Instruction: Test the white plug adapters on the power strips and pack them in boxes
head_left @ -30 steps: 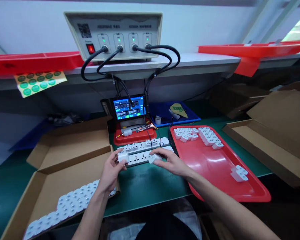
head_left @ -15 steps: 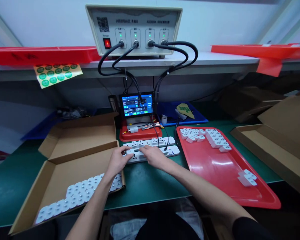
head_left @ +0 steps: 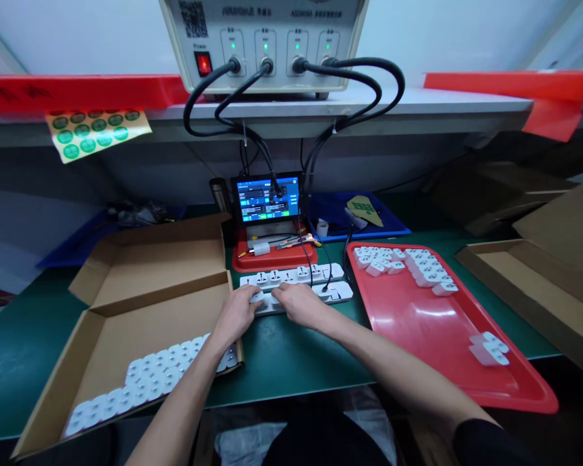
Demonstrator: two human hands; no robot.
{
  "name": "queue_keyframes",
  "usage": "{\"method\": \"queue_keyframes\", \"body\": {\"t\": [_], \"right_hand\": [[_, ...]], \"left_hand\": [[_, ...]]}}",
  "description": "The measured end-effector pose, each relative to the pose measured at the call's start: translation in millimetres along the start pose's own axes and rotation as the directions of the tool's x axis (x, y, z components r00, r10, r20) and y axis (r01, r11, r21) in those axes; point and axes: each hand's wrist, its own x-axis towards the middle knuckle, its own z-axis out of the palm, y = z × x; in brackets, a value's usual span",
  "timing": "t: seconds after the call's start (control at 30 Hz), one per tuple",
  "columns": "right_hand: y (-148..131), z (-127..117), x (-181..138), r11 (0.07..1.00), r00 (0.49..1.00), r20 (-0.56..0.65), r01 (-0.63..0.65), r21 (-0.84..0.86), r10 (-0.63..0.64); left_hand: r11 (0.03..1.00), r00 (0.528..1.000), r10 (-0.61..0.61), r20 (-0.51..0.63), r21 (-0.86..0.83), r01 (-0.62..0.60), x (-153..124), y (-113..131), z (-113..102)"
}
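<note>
My left hand (head_left: pixel 236 315) is closed around a small white plug adapter (head_left: pixel 257 297), which sits at the left end of the nearer white power strip (head_left: pixel 342 292). My right hand (head_left: pixel 298 304) is beside it over the same strip, fingers pinched down; what they hold is mostly hidden beneath them. Just behind lies a second white power strip (head_left: pixel 249 281), parallel to the first, with sockets showing. Black cables run down to the right part of both strips.
An open cardboard box (head_left: pixel 160 310) at left holds rows of white adapters (head_left: pixel 150 375). On the right, a red tray (head_left: pixel 418 336) carries more adapters (head_left: pixel 425 268). Behind the strips stand a lit screen (head_left: pixel 267 199) and, on a shelf, a cabled tester (head_left: pixel 272 48).
My left hand has turned and shifted slightly, its fingers now further over the adapter. My right hand stays nearly in place. The camera view has moved a little closer.
</note>
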Motion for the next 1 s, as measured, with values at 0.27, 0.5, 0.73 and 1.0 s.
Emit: {"method": "queue_keyframes", "body": {"t": [0.27, 0.5, 0.73, 1.0], "right_hand": [[-2.7, 4.6, 1.2, 1.0, 0.999, -0.034, 0.015, 0.002, -0.015], [33.9, -10.4, -51.0, 0.989, 0.952, -0.296, -0.039, 0.139, 0.08], [105.4, -10.5, -84.0, 0.911, 0.896, -0.264, -0.273, 0.308, 0.357], [112.9, 15.7, -68.2, 0.806, 0.898, -0.322, -0.059, 0.589, 0.301]], "left_hand": [[0.989, 0.995, 0.04, 0.094, 0.141, -0.053, -0.3, 18.0, 1.3], [0.981, 0.994, 0.074, 0.075, 0.173, -0.086, -8.0, 13.4, 3.0], [0.973, 0.973, 0.219, -0.075, 0.086, -0.212, 16.1, 68.2, 30.6], [0.985, 0.992, 0.126, -0.02, -0.115, -0.128, 56.1, 116.2, 65.0]]}}
